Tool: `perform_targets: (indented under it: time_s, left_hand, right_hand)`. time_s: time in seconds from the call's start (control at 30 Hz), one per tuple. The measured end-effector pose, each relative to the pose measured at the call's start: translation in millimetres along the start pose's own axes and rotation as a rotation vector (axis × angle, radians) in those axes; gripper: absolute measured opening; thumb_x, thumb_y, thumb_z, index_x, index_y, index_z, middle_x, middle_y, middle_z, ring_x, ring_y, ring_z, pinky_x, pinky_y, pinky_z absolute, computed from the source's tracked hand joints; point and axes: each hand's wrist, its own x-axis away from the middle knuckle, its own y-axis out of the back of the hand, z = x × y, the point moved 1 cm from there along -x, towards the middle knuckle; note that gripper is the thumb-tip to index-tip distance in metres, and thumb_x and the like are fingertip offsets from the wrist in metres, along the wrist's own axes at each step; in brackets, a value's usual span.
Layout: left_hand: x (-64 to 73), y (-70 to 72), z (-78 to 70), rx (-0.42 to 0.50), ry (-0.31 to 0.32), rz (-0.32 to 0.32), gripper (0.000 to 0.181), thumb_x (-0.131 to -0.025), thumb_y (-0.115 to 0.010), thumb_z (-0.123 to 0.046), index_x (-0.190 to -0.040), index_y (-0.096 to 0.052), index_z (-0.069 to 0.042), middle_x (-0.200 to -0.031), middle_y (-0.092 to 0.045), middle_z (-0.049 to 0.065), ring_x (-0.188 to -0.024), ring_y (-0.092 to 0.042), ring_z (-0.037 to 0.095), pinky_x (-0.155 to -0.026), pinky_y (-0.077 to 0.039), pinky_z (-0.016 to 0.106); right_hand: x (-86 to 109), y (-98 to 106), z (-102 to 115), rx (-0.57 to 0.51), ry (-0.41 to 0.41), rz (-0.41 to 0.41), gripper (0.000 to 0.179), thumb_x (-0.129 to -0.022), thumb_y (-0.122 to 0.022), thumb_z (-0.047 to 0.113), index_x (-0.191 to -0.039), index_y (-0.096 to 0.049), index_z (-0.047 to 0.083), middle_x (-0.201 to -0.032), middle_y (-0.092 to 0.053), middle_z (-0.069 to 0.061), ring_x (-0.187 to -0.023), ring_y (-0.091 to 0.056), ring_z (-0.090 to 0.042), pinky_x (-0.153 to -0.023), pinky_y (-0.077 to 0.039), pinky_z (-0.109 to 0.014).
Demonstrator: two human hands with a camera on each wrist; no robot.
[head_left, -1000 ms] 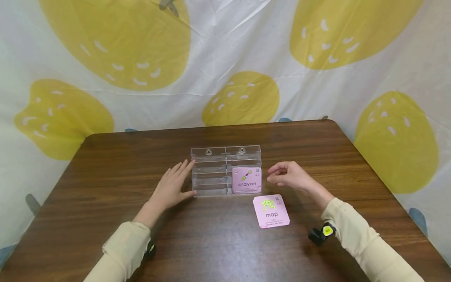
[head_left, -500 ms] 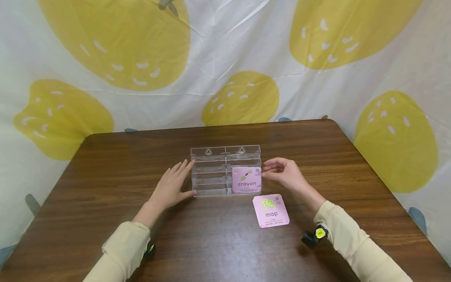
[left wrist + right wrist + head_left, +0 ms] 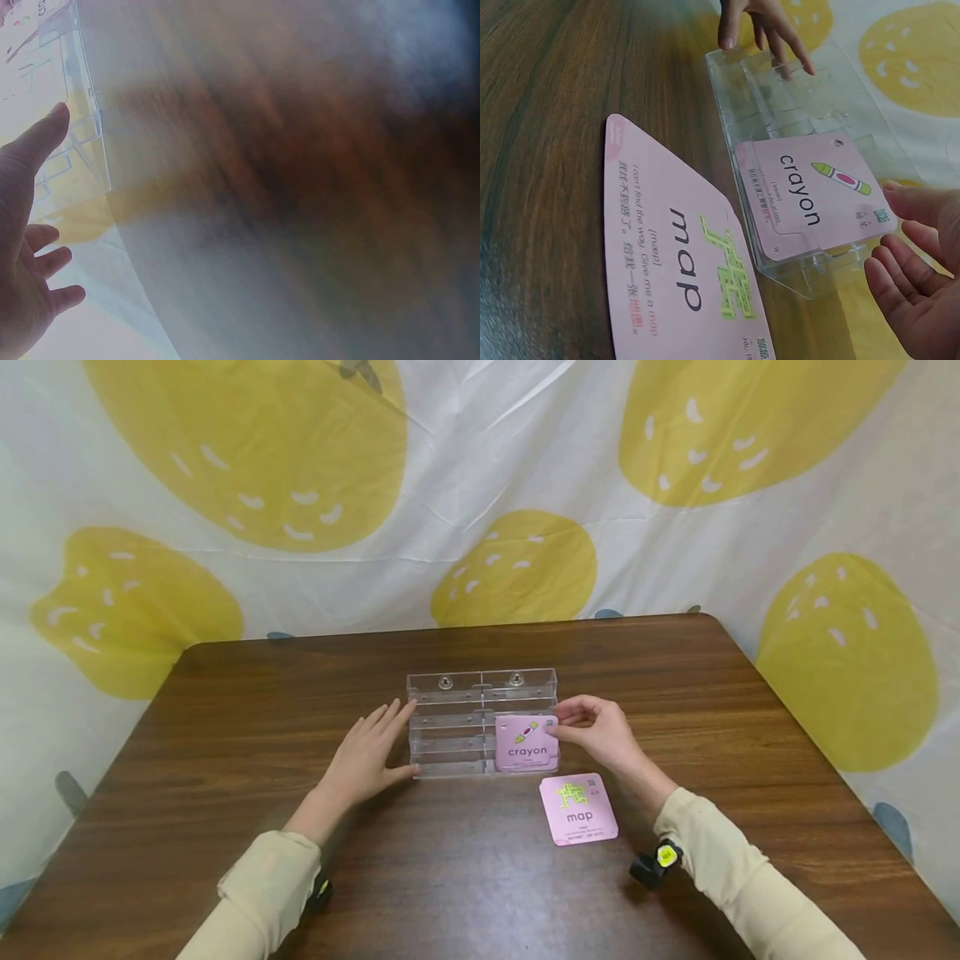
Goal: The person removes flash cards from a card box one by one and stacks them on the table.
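A clear plastic card holder [image 3: 446, 743] with two columns of stepped pockets stands on the table. Its front right pocket carries a pink crayon card [image 3: 525, 745], with the card's picture facing out. At the card's upper right corner my right hand [image 3: 603, 731] pinches the edge, thumb in front and curled fingers at the side, as the right wrist view also shows the hand [image 3: 922, 270]. My left hand [image 3: 367, 760] lies spread along the holder's left side, thumb and fingertips right at its edge. A pink map card [image 3: 578, 810] lies face up on the table in front of the holder.
The brown wooden table [image 3: 450, 877] has a rounded far edge. Behind it hangs a white cloth [image 3: 315, 585] with large yellow fruit shapes. Dark wrist devices [image 3: 656, 864] sit below the sleeves.
My right hand has moved left from beside the holder to the crayon card's corner, and its thumb now overlaps the card. The left hand, holder and map card have stayed put.
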Motion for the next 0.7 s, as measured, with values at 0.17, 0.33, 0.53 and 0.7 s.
perform_targets:
  time_s: [0.17,0.33,0.53,0.7]
  left_hand:
    - [0.1,1.0,-0.3,-0.011,0.012,0.023,0.094,-0.073,-0.073,-0.043,-0.146,-0.020,-0.014,-0.143,-0.030,0.021,-0.130,-0.030,0.037,-0.101,-0.026,0.057]
    - [-0.3,1.7,0.0,-0.007,0.017,0.036,0.093,-0.074,-0.071,-0.043,-0.146,-0.020,-0.015,-0.143,-0.029,0.020,-0.130,-0.030,0.036,-0.101,-0.026,0.057]
    - [-0.6,1.8,0.3,-0.006,0.009,0.028,0.093,-0.074,-0.071,-0.043,-0.146,-0.020,-0.015,-0.143,-0.030,0.021,-0.129,-0.030,0.037,-0.101,-0.026,0.057]
    - [-0.6,1.4,0.5,-0.006,0.007,0.028,0.093,-0.073,-0.072,-0.043,-0.146,-0.020,-0.015,-0.143,-0.030,0.021,-0.129,-0.030,0.037,-0.101,-0.026,0.058]
  right_hand:
    - [-2.5,-4.0,-4.7,0.017,0.022,-0.017,0.029,-0.072,-0.076,0.008,-0.096,-0.065,-0.005,-0.087,-0.065,-0.019,-0.075,-0.059,-0.015,-0.064,-0.048,-0.018]
    - [-3.4,-6.7,-4.7,0.055,0.037,-0.031,0.025,-0.072,-0.075,0.005,-0.093,-0.066,-0.005,-0.083,-0.066,-0.016,-0.071,-0.059,-0.012,-0.063,-0.048,-0.018]
    - [-5.4,-8.0,-4.9,0.118,0.124,-0.043,0.019,-0.071,-0.075,0.004,-0.087,-0.066,-0.003,-0.074,-0.065,-0.011,-0.066,-0.058,-0.013,-0.061,-0.050,-0.021]
    - [-6.0,-8.1,-3.7,0.146,0.188,-0.045,0.016,-0.071,-0.075,0.003,-0.084,-0.067,-0.002,-0.072,-0.065,-0.010,-0.065,-0.057,-0.015,-0.060,-0.051,-0.024]
